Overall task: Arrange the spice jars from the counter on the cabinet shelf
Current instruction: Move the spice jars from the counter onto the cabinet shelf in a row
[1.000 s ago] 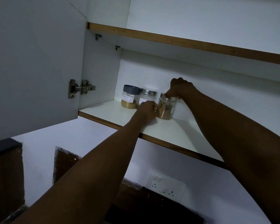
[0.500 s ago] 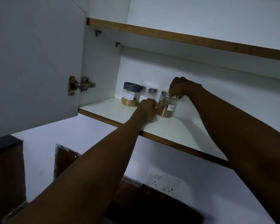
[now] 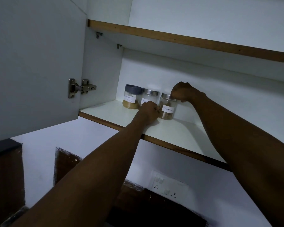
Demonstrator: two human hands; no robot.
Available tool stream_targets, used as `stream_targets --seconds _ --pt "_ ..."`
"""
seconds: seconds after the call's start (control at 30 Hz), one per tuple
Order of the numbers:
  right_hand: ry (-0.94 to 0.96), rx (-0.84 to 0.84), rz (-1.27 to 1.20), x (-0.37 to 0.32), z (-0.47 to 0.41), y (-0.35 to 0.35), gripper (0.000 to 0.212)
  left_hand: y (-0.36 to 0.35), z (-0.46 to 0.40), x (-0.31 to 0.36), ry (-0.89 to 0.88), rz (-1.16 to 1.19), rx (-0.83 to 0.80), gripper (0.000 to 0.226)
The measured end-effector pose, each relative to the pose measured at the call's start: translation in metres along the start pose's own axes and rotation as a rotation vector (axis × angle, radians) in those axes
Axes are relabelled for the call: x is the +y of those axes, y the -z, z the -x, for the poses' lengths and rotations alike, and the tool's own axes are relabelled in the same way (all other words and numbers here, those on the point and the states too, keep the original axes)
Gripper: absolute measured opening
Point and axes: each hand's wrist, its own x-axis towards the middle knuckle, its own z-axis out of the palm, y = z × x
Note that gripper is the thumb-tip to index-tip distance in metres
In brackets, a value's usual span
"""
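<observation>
A white cabinet shelf [image 3: 179,133] carries three jars in a row near its back left corner: a grey-lidded jar [image 3: 131,97], a steel-lidded jar [image 3: 149,97] touching it, and a third jar [image 3: 167,108] just beside. Both hands crowd the third jar, the left hand [image 3: 148,110] at its side, the right hand [image 3: 182,92] on its lid. Bare shelf runs along the front edge and away to the right. The upper shelf [image 3: 187,40] caps the space overhead. The open door [image 3: 36,63] stands to the left.
</observation>
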Motion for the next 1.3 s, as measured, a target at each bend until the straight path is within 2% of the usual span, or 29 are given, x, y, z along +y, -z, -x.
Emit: stream_targets --seconds 0.3,0.57,0.9,1.17,1.3 --pt "0.02 0.02 0.021 -0.005 0.002 -0.003 0.019 -0.001 0.0 -0.002 0.006 0.001 0.004 0.029" --pt "-0.002 0.03 0.024 -0.005 0.0 -0.006 0.035 -0.002 -0.001 -0.003 0.012 0.027 0.035 0.029" --pt "0.004 0.035 0.066 -0.006 0.0 -0.007 0.031 -0.001 0.001 -0.003 0.014 0.032 0.043 0.029" --pt "0.028 0.045 0.087 -0.004 0.006 -0.009 0.049 0.003 0.002 -0.004 0.02 0.034 0.11 0.028" --pt "0.087 0.107 0.024 0.002 0.022 -0.005 0.064 0.006 0.005 -0.004 0.018 0.002 0.145 0.025"
